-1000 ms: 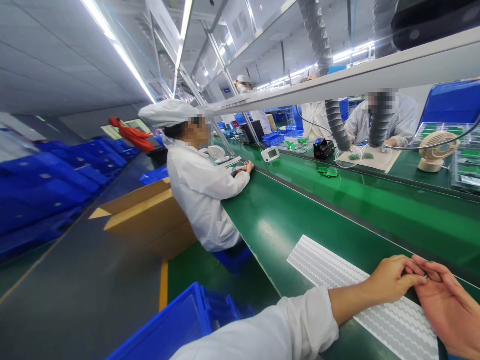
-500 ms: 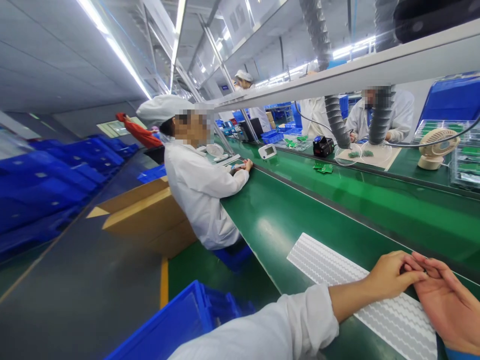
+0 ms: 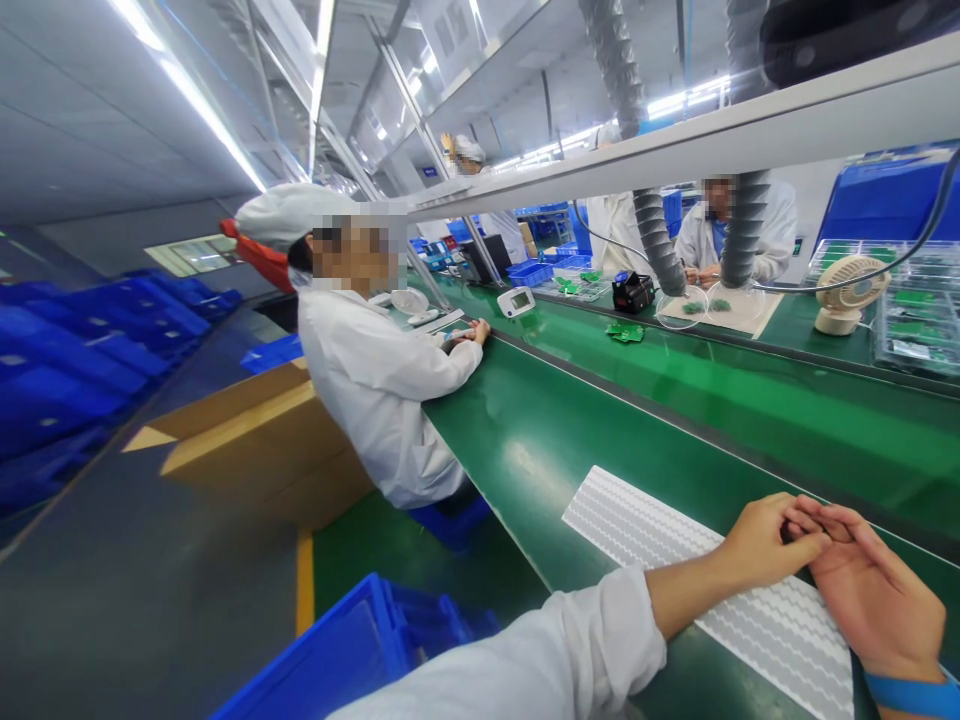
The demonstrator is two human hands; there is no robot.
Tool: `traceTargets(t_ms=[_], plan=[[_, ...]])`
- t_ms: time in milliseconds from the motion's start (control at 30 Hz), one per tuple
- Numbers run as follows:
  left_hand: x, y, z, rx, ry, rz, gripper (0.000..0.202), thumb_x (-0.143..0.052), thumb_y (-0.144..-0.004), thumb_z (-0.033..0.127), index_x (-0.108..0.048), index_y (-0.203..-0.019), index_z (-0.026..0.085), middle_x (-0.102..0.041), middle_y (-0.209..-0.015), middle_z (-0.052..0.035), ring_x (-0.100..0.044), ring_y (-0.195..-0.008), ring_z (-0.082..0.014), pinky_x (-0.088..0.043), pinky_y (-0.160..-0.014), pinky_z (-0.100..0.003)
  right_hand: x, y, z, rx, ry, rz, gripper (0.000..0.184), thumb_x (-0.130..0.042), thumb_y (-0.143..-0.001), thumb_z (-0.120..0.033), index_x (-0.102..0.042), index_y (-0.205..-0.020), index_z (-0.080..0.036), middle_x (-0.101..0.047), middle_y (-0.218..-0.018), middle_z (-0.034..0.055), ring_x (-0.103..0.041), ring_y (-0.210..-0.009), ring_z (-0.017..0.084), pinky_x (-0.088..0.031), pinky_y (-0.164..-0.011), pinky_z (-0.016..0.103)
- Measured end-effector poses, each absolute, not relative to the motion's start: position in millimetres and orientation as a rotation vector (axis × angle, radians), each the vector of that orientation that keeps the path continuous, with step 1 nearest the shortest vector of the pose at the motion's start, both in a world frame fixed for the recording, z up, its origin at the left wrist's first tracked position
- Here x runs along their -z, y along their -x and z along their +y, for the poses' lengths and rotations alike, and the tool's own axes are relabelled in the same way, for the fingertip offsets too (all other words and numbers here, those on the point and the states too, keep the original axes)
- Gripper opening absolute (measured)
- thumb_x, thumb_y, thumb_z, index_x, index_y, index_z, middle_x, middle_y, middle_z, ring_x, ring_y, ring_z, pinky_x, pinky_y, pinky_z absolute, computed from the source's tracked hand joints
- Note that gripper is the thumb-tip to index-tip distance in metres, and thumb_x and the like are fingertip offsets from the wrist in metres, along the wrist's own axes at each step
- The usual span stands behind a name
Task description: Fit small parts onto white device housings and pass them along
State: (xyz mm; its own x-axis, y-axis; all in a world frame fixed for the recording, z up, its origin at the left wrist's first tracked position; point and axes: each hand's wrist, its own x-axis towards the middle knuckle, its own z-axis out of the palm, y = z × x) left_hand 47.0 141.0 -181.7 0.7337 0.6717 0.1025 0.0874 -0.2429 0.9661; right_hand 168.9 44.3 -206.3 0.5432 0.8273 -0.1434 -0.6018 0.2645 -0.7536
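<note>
My left hand (image 3: 765, 541) comes in from the left at the bench's right end, fingers curled and thumb bent against the fingertips of my right hand (image 3: 874, 590). Whatever might lie between the two hands is hidden. The right palm faces up, its fingers stretched out and slightly bent; a blue band (image 3: 911, 694) circles that wrist. Beneath both hands and my left forearm lies a long white sheet with grey wavy stripes (image 3: 637, 525), flat on the green bench top (image 3: 525, 440).
Behind the bench runs a green conveyor belt (image 3: 705, 400), with green circuit boards (image 3: 625, 331) on it. A co-worker in white (image 3: 367, 370) sits at left. A beige fan (image 3: 844, 295) stands across the belt. A blue crate (image 3: 322, 660) and cardboard box (image 3: 262, 440) are below left.
The whole view has shifted, so most things appear farther left. My hands stay together over the sheet, and more of the blue wristband shows.
</note>
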Motion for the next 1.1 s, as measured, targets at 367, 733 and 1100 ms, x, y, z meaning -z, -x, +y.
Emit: traceTargets(t_ms=[367,733,1100], plan=[[183,-48,141,-0.642,-1.687,0.566,0.012,-0.078,-0.088,0.021,-0.077,-0.099,0.016,-0.069,-0.088,0.0014,-0.06,-0.077,-0.0127,-0.048,-0.073,-0.024,211,-169,46,-0.99,0.827,-0.317,0.026,-0.076,-0.094,-0.046,-0.088,-0.105,-0.026,-0.085,-0.122,0.0134,-0.08,-0.113,0.035,-0.061,-0.119,0.063],[190,-48,143,-0.646,-1.619,0.493,0.037,-0.081,-0.089,0.024,-0.08,-0.125,0.017,-0.079,-0.103,-0.0047,-0.07,-0.095,-0.0204,-0.058,-0.092,-0.031,204,-168,48,-0.985,0.753,-0.291,0.023,-0.08,-0.092,-0.045,-0.089,-0.103,-0.027,-0.086,-0.119,0.0114,-0.082,-0.111,0.035,-0.061,-0.12,0.063],[193,-48,145,-0.671,-1.649,0.578,0.013,-0.084,-0.089,0.027,-0.08,-0.097,0.016,-0.079,-0.098,-0.0034,-0.07,-0.093,-0.0214,-0.052,-0.088,-0.03,197,-159,47,-1.006,0.734,-0.382,0.023,-0.083,-0.094,-0.048,-0.088,-0.104,-0.027,-0.087,-0.121,0.0114,-0.081,-0.121,0.036,-0.052,-0.128,0.063]])
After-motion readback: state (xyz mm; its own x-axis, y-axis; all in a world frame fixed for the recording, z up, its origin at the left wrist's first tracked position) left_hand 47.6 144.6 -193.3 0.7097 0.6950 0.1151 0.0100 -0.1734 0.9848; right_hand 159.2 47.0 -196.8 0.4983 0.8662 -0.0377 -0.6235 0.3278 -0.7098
